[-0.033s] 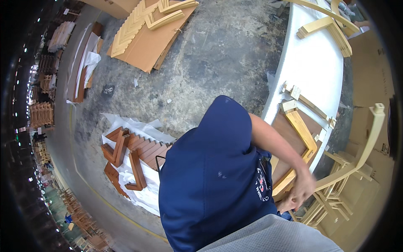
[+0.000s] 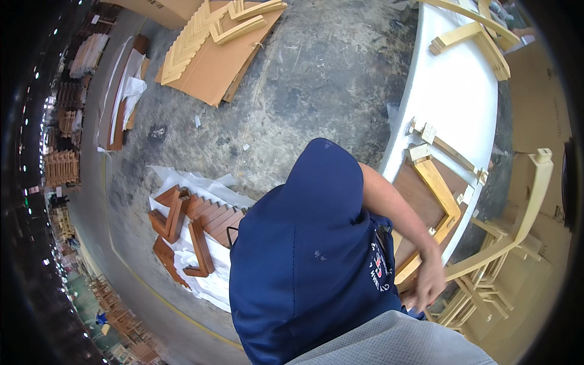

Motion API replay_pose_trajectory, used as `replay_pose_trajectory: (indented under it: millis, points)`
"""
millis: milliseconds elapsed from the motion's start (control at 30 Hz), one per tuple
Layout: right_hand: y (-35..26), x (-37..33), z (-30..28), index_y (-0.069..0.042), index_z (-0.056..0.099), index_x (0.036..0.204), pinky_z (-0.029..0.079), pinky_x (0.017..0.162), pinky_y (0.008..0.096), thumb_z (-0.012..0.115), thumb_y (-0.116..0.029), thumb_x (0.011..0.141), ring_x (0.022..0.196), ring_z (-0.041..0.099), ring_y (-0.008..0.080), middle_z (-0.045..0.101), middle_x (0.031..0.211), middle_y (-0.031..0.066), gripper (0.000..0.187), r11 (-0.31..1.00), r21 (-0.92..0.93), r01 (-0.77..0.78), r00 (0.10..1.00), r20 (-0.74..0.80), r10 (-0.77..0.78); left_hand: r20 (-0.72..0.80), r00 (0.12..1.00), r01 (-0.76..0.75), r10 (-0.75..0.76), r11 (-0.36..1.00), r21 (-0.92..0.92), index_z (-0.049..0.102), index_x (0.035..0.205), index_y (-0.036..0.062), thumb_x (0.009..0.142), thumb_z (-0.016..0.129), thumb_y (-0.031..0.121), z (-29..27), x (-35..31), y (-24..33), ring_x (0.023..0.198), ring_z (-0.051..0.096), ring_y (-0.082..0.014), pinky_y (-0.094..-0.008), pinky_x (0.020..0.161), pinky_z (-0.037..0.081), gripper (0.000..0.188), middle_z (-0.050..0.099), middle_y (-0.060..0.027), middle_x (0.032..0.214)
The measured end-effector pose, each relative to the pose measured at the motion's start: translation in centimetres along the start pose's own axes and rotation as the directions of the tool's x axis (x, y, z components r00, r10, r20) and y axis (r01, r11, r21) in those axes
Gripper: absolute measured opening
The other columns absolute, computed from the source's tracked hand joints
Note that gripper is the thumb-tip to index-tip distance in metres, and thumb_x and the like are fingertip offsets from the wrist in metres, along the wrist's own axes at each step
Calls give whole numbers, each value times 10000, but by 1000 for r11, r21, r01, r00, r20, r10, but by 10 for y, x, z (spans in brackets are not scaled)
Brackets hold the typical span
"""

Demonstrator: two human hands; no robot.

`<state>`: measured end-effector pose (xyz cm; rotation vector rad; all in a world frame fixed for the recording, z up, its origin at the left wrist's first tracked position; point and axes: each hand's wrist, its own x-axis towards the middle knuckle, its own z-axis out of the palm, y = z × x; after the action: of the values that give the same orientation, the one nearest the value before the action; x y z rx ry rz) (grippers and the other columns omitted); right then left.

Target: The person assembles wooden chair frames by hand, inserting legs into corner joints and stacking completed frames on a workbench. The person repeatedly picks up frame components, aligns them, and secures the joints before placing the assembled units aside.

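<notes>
Wood piece, pale and curved, sits at right; its lower end meets the left hand in view, contact unclear. Left fingers point downward, slightly bent; can't tell if they grip anything. Right hand mostly hidden behind grey fabric, grip can't be told. Honey-coloured angled frame lies just past the left hand, near white padding. Reddish-brown frames rest on white sheeting on floor, left. Pale angled pieces lie on cardboard, farther off.
</notes>
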<state>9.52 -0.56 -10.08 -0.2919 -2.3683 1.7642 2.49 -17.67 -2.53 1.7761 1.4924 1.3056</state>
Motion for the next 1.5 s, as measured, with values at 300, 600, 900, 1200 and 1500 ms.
replay_pose_trajectory:
  millis: [300,600,900,1200,1500]
  points:
    - [42,2,-32,43,473,1314,436,969,374,791,-117,773,1068,564,248,599,1165,162,648,950,-293,-109,994,-29,105,182,926,-111,332,699,-707,653,1105,-21,939,659,355,56,43,62,936,643,-195,-333,811,506,411,696,-132,996]
    - [62,-31,-81,66,466,1321,423,1014,397,804,-186,741,1140,575,322,598,1194,252,717,801,-550,-235,972,-119,204,-338,874,376,-349,927,15,608,1106,56,835,724,305,4,-48,-49,929,653,-276,-404,760,534,385,634,-163,1008]
    - [94,-1,-73,-21,501,1310,477,928,462,782,-329,728,1074,621,393,640,1136,245,717,622,-773,-125,982,-7,190,-801,492,867,-341,279,413,480,1308,87,755,782,292,-39,-78,-153,1288,411,-389,-666,1006,335,663,419,-213,1335]
    - [122,11,-68,-48,479,1349,475,959,443,763,-329,775,1096,619,365,635,1176,228,700,577,-803,-151,959,23,283,-742,406,910,-534,162,381,334,1457,137,781,764,332,-31,-116,-240,1150,515,-309,-606,945,346,824,534,-149,1193]
    - [194,19,-76,1,502,1291,472,962,449,749,-370,796,1186,544,365,547,1280,212,666,538,-843,10,995,60,76,-739,435,890,-514,118,441,336,1475,131,791,751,426,-28,-112,-260,1101,516,-310,-545,908,385,852,526,-157,1209]
